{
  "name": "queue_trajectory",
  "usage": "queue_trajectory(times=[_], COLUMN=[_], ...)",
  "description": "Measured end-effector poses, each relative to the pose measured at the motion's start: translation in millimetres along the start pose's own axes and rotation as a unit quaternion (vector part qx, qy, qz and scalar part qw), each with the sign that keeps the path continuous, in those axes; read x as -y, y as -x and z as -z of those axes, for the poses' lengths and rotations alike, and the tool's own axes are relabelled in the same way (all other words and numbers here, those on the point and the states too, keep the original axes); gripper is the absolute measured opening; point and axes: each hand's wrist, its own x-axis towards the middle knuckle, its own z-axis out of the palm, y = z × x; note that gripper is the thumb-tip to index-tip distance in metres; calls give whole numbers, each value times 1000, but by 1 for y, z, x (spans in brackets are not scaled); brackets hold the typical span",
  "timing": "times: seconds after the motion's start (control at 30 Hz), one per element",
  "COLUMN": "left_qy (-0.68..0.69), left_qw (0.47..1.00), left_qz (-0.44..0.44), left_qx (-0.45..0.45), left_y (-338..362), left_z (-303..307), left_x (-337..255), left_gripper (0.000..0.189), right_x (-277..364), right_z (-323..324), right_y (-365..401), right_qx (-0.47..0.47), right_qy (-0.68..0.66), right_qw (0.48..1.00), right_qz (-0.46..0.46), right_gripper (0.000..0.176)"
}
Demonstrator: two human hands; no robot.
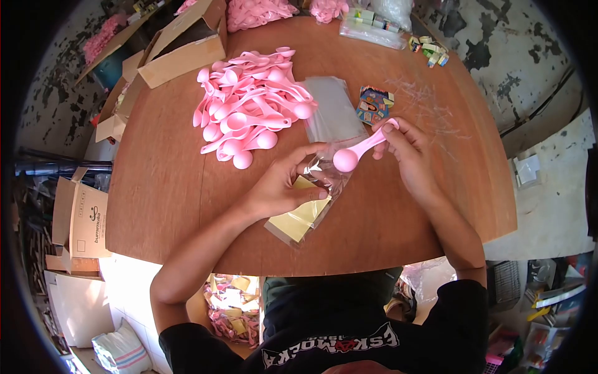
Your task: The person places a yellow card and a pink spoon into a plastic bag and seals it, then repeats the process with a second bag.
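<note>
My left hand [288, 181] grips a clear plastic bag [339, 177] that has a yellow card [299, 218] inside it. Between the fingers and thumb of my right hand [405, 146] is the handle of a pink measuring spoon [347, 159]. The spoon's round bowl points left and overlaps the upper end of the bag in this view. Beyond my left hand lies a heap of similar pink spoons [249, 93]. A stack of clear bags [336, 106] rests on the table just past both hands, and a printed card [374, 105] lies beside it.
An open cardboard box [180, 56] sits at the table's [156, 206] back left. Bags of pink items [258, 14] stand along the far edge. Small labelled rolls [430, 51] lie at the back right, with thin clear strips [430, 106] nearer. Below the front edge is a filled box [233, 308].
</note>
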Motion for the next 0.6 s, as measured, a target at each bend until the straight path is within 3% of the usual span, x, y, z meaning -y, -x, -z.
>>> queue_trajectory(times=[0.2,0.33,0.4,0.47,0.6], left_qy=[-10,15,21,36,25], left_qw=[1000,1000,1000,998,998], left_qz=[23,11,13,52,51], left_qx=[0,-4,-11,5,10], left_y=[2,2,3,2,2], left_z=[0,-2,-2,-2,1], left_x=[1,1,1,-5,-3], left_gripper=[78,70,68,59,49], right_x=[-2,-6,-4,-6,-5], right_z=[-8,-13,-19,-21,-29], right_y=[4,10,15,18,22], right_qx=[27,67,79,79,42], right_qy=[-91,-30,24,15,-8], right_qw=[993,995,995,995,999], right_qz=[-64,-68,-57,-61,-9], right_gripper=[22,21,21,20,20])
